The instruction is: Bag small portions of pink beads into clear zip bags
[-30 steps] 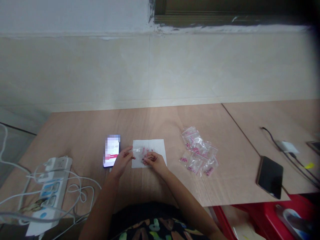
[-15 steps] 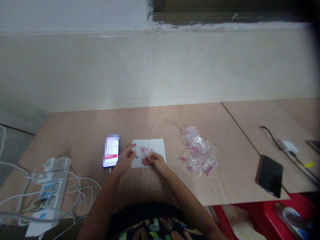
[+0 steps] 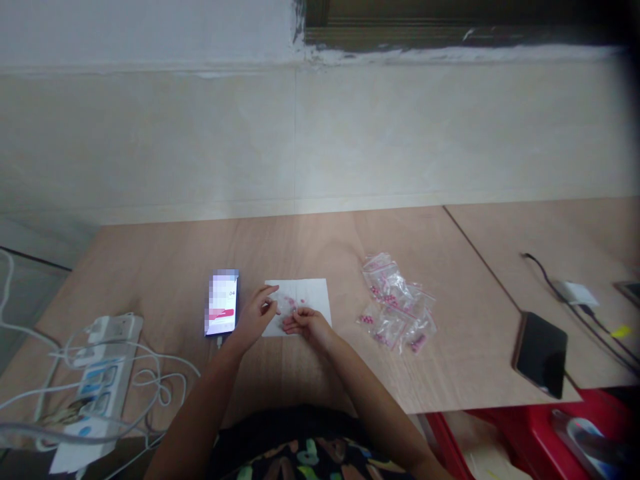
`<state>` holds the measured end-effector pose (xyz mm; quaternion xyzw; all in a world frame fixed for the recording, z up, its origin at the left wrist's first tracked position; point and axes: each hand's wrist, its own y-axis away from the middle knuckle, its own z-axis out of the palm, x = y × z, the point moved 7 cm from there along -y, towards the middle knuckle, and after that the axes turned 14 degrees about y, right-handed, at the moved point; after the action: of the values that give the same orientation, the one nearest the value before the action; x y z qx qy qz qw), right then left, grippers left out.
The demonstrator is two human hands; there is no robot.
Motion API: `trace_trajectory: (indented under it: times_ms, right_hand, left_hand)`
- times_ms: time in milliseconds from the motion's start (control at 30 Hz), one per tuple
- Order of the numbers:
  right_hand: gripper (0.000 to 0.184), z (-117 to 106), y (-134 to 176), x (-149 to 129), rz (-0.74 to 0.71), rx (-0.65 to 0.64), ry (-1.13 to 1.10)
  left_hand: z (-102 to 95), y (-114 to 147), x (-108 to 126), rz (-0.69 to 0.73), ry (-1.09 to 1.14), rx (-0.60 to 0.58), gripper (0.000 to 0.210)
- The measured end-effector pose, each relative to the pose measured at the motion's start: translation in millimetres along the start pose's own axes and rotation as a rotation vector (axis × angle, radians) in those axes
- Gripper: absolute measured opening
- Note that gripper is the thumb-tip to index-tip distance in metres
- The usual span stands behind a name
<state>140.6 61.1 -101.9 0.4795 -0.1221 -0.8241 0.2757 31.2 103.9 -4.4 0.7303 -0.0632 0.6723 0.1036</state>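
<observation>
1. Nearest me is my dark garment (image 3: 307,457), printed with rounded leaf-like shapes in green, brown and yellow; below the worktop's edge on my right sits smooth, glossy red plastic (image 3: 545,420).
2. At my left, a white, boxy power strip (image 3: 129,327) lies under looping white cables.
3. My right hand (image 3: 311,325) has its fingers curled, thumb and forefinger close together at the clear bag; I can't tell whether they grip it. My left hand (image 3: 256,317) is open, forefinger and thumb curved apart beside the bag's other end.
4. The clear bag (image 3: 284,303), thin and filmy, lies between my hands over flat white paper (image 3: 315,290), with small, blurred pink pieces (image 3: 292,302) showing there.
5. Just beyond my left hand's side, a slim phone (image 3: 223,303) glows, a pink-red band across its pale screen.
6. To my right, crinkled, shiny zip bags (image 3: 397,303) overlap in a heap, round pink-red beads clustered inside; well apart lies a dark, glossy rectangular device (image 3: 541,353).
7. The worktop (image 3: 330,240) is pale brown with soft wood grain, split by a dark slanting seam.
8. Behind stands a mottled cream wall (image 3: 210,140), roughly edged beneath a dark ridged frame (image 3: 450,23).
</observation>
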Motion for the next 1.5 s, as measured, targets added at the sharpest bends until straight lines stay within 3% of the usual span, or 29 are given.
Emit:
trace_trajectory:
  times_ms: [533, 767, 867, 967, 1100, 1133, 1233, 1300, 1500]
  right_hand:
    - [0.018, 7.2, 3.8, -4.4, -0.001, -0.036, -0.050]
    - [0.026, 8.0, 9.6, -18.8, -0.038, 0.041, -0.022]
    - [0.029, -2.5, 15.3, -33.3, -0.110, 0.179, 0.083]
    - [0.029, -8.7, 30.9, -59.1, -0.259, 0.282, 0.288]
    - [0.032, 8.2, 64.0, -98.7, -0.443, 0.228, 0.634]
    - [0.032, 14.8, 72.1, -106.7, -0.472, 0.191, 0.706]
    - [0.029, 31.1, 90.8, -123.4, -0.528, 0.104, 0.850]
    - [0.025, 35.4, 96.3, -127.3, -0.535, 0.086, 0.868]
    - [0.019, 22.8, 84.7, -109.6, -0.401, 0.221, 0.744]
  left_hand:
    - [-2.4, 0.4, 4.5, 0.041, -0.012, 0.021, 0.030]
    - [-9.7, 6.1, 14.1, 0.032, 0.004, 0.078, 0.031]
    - [-15.5, 24.5, 14.9, -0.015, 0.030, 0.059, 0.033]
    - [-20.2, 45.5, 3.9, -0.152, -0.002, -0.060, 0.039]
    - [-35.1, 47.9, 11.5, -0.096, -0.122, 0.049, 0.033]
    - [-31.5, 43.9, 15.7, -0.080, -0.131, 0.041, 0.030]
    - [0.4, 30.5, 24.1, -0.088, -0.139, -0.187, 0.021]
    - [16.0, 24.5, 28.8, -0.070, -0.142, -0.257, 0.017]
    - [21.8, 22.3, 36.1, -0.028, -0.140, -0.178, 0.017]
